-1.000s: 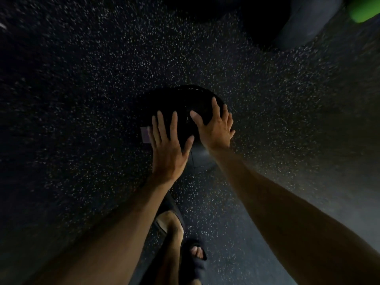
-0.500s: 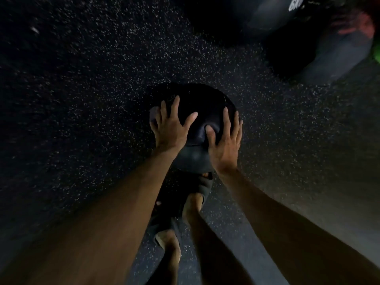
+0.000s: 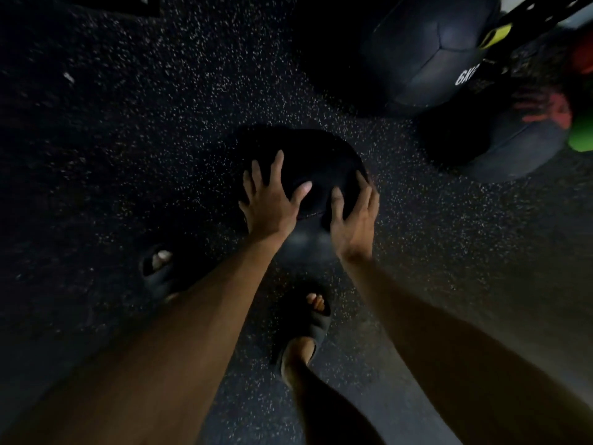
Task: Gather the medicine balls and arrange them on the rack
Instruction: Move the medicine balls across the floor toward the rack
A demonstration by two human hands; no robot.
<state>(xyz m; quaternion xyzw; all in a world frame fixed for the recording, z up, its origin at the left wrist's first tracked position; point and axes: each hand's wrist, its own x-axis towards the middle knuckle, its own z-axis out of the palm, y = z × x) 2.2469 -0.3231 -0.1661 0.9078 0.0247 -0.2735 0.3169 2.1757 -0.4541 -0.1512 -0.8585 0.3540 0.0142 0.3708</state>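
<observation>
Over the speckled rubber floor (image 3: 128, 155), head view, the only view supplied: a black medicine ball (image 3: 301, 162) sits at centre frame between both hands.

The left hand (image 3: 269, 203) lies on the ball's upper left, fingers straight and splayed, pressing and not clenched. The right hand (image 3: 353, 216) cups the ball's right side, fingers curved round its edge and thumb laid across the top, so it is grasping the ball. Whether the ball is clear of the floor cannot be determined in this light.

Two sandalled feet (image 3: 316, 319) stand below the ball, set apart.

At upper right a larger ball (image 3: 426, 53) marked "6K" lies just beside a third ball (image 3: 513, 146) with red markings. Behind them runs a black perforated bar, taken to be the rack (image 3: 545, 11). Whether these two rest on the floor or on a low tier cannot be told. A green object (image 3: 580, 133) shows at the right edge.

Assessment: the task appears to be at an early to middle stage. One ball is in hand and well apart from the rack. No ball is confirmed as seated on it. Carrying and placing are left to do.
</observation>
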